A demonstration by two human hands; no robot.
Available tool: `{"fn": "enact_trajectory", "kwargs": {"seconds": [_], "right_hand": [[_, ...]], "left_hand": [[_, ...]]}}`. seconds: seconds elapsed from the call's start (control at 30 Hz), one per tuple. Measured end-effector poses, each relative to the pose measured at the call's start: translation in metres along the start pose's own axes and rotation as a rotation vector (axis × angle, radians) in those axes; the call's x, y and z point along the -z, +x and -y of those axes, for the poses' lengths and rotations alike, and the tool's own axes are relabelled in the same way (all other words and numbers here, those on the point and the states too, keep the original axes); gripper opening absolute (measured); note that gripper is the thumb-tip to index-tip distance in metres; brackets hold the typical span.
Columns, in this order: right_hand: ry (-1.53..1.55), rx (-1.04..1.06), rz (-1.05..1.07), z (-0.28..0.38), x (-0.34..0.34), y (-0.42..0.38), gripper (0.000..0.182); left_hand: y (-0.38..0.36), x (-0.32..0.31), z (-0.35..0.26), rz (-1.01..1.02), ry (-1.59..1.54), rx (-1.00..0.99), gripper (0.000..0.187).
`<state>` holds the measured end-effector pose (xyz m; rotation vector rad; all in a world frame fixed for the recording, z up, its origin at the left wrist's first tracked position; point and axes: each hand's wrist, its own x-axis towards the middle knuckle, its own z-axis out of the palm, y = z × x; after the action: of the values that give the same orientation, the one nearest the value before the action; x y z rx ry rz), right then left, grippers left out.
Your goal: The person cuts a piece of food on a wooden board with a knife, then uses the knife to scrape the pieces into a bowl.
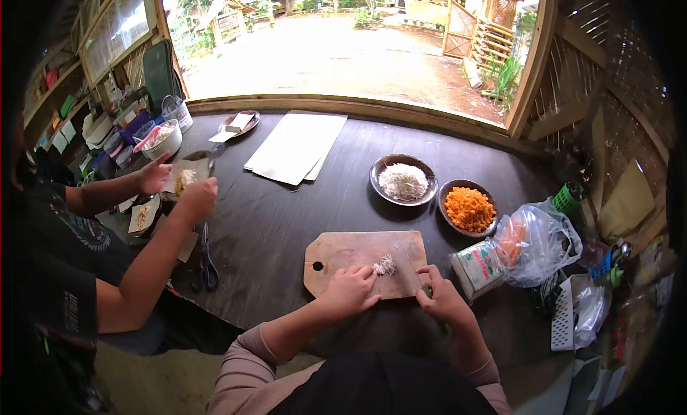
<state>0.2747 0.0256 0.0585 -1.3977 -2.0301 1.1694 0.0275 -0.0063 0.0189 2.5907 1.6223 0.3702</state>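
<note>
A wooden cutting board [336,252] with a hole at its left end lies in front of me. On it sits a small heap of white shreds [385,264]. My left hand [347,287] presses down on the board, its curled fingertips at the near left edge of the heap and its thumb apart. My right hand [445,299] is wrapped around the green handle of a knife [408,270]. The broad blade stands just right of the heap, over the board. Beyond the board are a bowl of white shreds [403,182] and a bowl of orange shreds [469,208].
At my left another person [143,265] holds a small dish of food. Scissors [205,265] lie near them. White sheets [295,147] and a plate [240,124] are farther back. To my right are a printed packet [478,267], a plastic bag [540,243] and a white basket [564,315].
</note>
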Motion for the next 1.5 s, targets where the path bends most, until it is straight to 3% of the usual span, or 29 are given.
{"fn": "enact_trajectory", "kwargs": {"seconds": [0.1, 0.17, 0.37, 0.43, 0.47, 0.5, 0.6, 0.7, 0.83, 0.87, 1.0, 1.07, 1.17, 1.3, 1.37, 1.5], "right_hand": [[-0.071, -0.010, 0.009, -0.004, 0.008, 0.000, 0.038], [-0.134, 0.194, -0.143, -0.014, 0.008, 0.002, 0.036], [-0.058, 0.014, -0.006, -0.015, 0.007, 0.000, 0.034], [-0.038, 0.042, 0.044, -0.008, 0.012, -0.004, 0.034], [-0.018, 0.067, 0.096, -0.004, 0.014, -0.006, 0.034], [-0.016, 0.066, 0.101, -0.003, 0.016, -0.007, 0.034], [0.015, 0.006, 0.050, 0.009, 0.023, -0.010, 0.031], [-0.160, 0.102, 0.015, -0.005, 0.018, -0.006, 0.032], [-0.085, 0.138, 0.114, -0.009, 0.015, -0.006, 0.035], [-0.056, 0.102, 0.137, -0.006, 0.018, -0.008, 0.036], [-0.013, 0.034, 0.077, -0.015, 0.020, -0.003, 0.037], [0.007, 0.004, 0.101, -0.016, 0.024, -0.002, 0.039], [0.038, -0.059, 0.167, -0.022, 0.027, 0.000, 0.041], [0.088, -0.177, 0.273, -0.025, 0.034, 0.000, 0.042], [0.097, -0.203, 0.280, -0.028, 0.036, 0.002, 0.042], [0.079, -0.224, 0.335, -0.028, 0.038, 0.003, 0.043]], "left_hand": [[0.001, -0.005, 0.000, -0.027, 0.020, -0.007, 0.052], [0.004, -0.003, 0.000, -0.003, -0.015, -0.008, 0.054], [0.011, 0.003, 0.031, -0.086, -0.217, 0.006, 0.060], [0.010, 0.017, 0.039, -0.024, -0.168, 0.073, 0.075], [0.009, 0.012, 0.046, 0.083, -0.153, 0.122, 0.101], [0.008, 0.015, 0.044, 0.086, -0.154, 0.126, 0.101], [0.010, 0.018, 0.044, 0.224, -0.023, 0.244, 0.128], [0.011, 0.010, 0.046, 0.162, -0.022, 0.288, 0.126], [0.018, 0.002, 0.034, 0.050, -0.038, 0.339, 0.104], [0.020, -0.001, 0.029, 0.013, -0.036, 0.341, 0.091], [0.024, -0.013, 0.022, -0.057, -0.107, 0.323, 0.078], [0.023, -0.010, 0.017, -0.086, -0.083, 0.210, 0.068], [0.018, -0.002, 0.007, 0.009, -0.093, 0.150, 0.063], [0.011, 0.003, -0.001, 0.122, 0.106, 0.078, 0.075], [0.003, 0.006, -0.004, 0.247, -0.081, 0.059, 0.096], [0.001, 0.006, -0.008, 0.339, -0.119, 0.080, 0.112]]}}
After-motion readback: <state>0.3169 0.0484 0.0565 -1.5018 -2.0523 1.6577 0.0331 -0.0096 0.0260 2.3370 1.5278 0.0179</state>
